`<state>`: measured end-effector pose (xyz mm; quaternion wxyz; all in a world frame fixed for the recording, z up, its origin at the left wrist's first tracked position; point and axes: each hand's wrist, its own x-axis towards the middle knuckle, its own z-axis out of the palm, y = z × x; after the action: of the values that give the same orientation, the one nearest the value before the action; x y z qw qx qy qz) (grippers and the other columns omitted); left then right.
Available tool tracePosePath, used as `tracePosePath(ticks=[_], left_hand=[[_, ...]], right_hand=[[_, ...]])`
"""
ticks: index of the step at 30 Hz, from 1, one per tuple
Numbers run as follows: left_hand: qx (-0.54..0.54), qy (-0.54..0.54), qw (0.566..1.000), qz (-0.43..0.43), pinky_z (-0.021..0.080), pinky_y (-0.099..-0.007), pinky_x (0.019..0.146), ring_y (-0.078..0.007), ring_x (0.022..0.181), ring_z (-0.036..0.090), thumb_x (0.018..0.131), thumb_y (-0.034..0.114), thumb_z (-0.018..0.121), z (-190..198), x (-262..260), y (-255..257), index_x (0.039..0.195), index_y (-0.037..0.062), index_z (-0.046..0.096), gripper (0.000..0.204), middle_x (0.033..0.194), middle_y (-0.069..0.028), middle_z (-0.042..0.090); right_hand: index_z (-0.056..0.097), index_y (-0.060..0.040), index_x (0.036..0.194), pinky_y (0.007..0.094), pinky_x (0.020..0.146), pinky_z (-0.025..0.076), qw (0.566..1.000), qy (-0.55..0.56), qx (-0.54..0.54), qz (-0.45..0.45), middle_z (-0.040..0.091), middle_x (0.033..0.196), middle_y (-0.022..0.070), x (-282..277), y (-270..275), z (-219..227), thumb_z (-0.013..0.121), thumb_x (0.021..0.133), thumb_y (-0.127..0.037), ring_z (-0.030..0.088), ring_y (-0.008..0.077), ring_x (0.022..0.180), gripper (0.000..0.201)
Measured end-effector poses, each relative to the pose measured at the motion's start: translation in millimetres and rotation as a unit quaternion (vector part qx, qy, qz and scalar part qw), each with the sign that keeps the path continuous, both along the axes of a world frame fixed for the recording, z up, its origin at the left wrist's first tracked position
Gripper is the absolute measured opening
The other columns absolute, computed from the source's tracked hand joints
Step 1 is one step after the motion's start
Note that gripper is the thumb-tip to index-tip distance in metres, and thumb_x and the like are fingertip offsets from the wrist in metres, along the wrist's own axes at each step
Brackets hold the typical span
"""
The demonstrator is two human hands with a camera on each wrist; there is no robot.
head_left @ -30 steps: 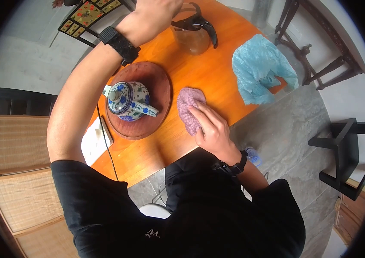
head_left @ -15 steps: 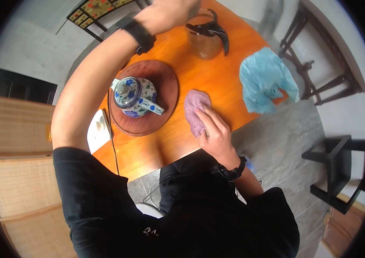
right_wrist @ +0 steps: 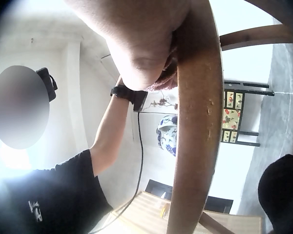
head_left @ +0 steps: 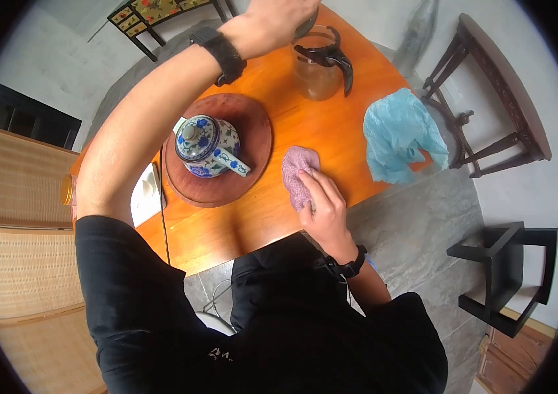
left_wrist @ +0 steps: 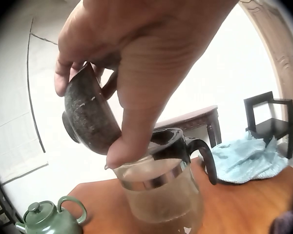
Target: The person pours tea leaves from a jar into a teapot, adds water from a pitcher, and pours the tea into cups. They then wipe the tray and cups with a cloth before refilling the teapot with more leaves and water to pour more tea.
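Head view: the pink cloth (head_left: 297, 164) is pressed on the wooden table (head_left: 262, 226) by the right hand (head_left: 325, 213); the left hand (head_left: 276, 26) is held well apart from it. Left wrist view: a dark bowl (left_wrist: 90, 114) is gripped, tipped, by the left hand at the glass jug's (left_wrist: 161, 200) rim. Right wrist view: pink cloth is partly hidden.

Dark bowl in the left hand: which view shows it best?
The left wrist view: it shows the dark bowl close up and tilted, with its outer side, rim and foot visible, in the left hand's grip. The head view shows only a small part beside the fingers; the right wrist view does not show it.
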<state>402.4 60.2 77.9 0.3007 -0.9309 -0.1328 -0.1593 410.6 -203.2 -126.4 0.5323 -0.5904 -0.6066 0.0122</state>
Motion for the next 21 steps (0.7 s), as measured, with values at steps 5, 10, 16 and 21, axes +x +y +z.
tracePosePath(ticks=[5, 10, 16, 21], left_hand=[[-0.004, 0.016, 0.999, 0.029, 0.048, -0.0362, 0.088, -0.0264, 0.098, 0.059, 0.067, 0.032, 0.078, -6.0, 10.7, 0.9, 0.122, -0.0072, 0.049, 0.074, 0.11, -0.0171, 0.06], [-0.274, -0.006, 0.953, 0.132, 0.045, -0.0483, 0.088, -0.0458, 0.105, 0.05, 0.06, 0.026, 0.084, 29.2, 3.0, -7.6, 0.117, -0.0101, 0.045, 0.078, 0.117, -0.0251, 0.048], [-0.487, -0.053, 0.859, 0.148, 0.052, -0.0378, 0.065, -0.0258, 0.081, 0.066, 0.061, 0.031, 0.082, 33.5, -6.9, 22.0, 0.095, -0.0061, 0.065, 0.053, 0.088, -0.0194, 0.069], [-0.647, -0.062, 0.756, 0.074, 0.051, -0.0315, 0.077, -0.017, 0.086, 0.063, 0.067, 0.037, 0.079, 32.1, -38.0, 10.4, 0.114, -0.0073, 0.057, 0.068, 0.097, -0.0124, 0.067]], right_hand=[[0.063, 0.0041, 0.112, 0.0423, 0.088, 0.051, 1.0, 0.018, 0.0, 0.0, 0.061, 0.107, 0.0236, -0.1, 0.5, 1.2, 0.052, 0.066, 0.006, 0.061, 0.0404, 0.098, 0.047], [0.062, 0.0048, 0.113, 0.0372, 0.086, 0.051, 0.979, 0.2, -0.023, 0.025, 0.064, 0.106, 0.0186, 7.2, -1.7, 13.7, 0.052, 0.078, 0.005, 0.064, 0.0313, 0.096, 0.036], [0.062, 0.003, 0.115, 0.0242, 0.076, 0.048, 0.704, 0.664, 0.01, 0.25, 0.064, 0.113, 0.009, 33.3, -14.3, 46.2, 0.052, 0.092, -0.002, 0.06, 0.0113, 0.092, 0.026], [0.056, 0.0052, 0.124, 0.026, 0.082, 0.049, 0.838, 0.533, 0.073, 0.093, 0.06, 0.122, 0.0124, 41.4, -6.7, 92.0, 0.05, 0.088, 0.003, 0.061, 0.0166, 0.1, 0.037]])
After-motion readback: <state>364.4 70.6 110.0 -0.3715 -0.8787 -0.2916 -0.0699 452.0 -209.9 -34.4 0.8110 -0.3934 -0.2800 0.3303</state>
